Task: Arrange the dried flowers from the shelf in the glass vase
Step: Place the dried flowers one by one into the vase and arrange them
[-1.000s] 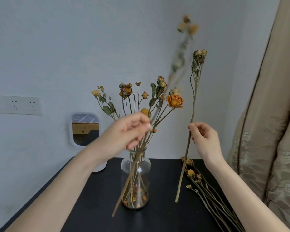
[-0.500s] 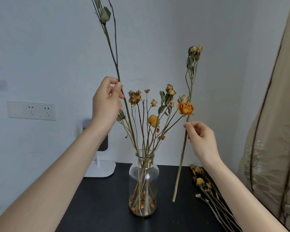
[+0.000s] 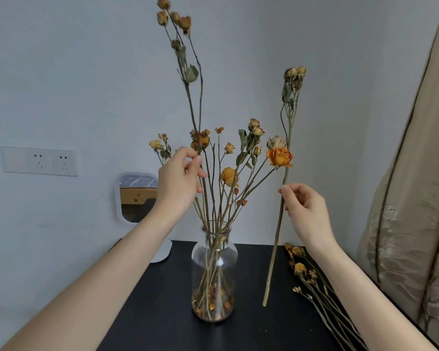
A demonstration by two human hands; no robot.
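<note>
A clear glass vase (image 3: 214, 259) stands on the black shelf top (image 3: 162, 307) and holds several dried flowers, among them an orange rose (image 3: 279, 156). My left hand (image 3: 179, 183) pinches a tall dried stem (image 3: 194, 102) with buds at its top; the stem runs down towards the vase mouth, and its lower end is lost among the other stems. My right hand (image 3: 303, 211) holds a second dried stem (image 3: 279, 224) upright to the right of the vase, its cut end hanging just above the shelf. More dried flowers (image 3: 312, 285) lie flat at the right.
A white-framed mirror (image 3: 134, 198) on a stand sits behind the vase at the left. A double wall socket (image 3: 39, 160) is on the wall. A beige curtain (image 3: 411, 211) hangs close along the right edge of the shelf.
My left hand has lowered its tall stem, so its buds now show at the top of the view and the stem drops among those in the vase. My right hand has barely moved.
</note>
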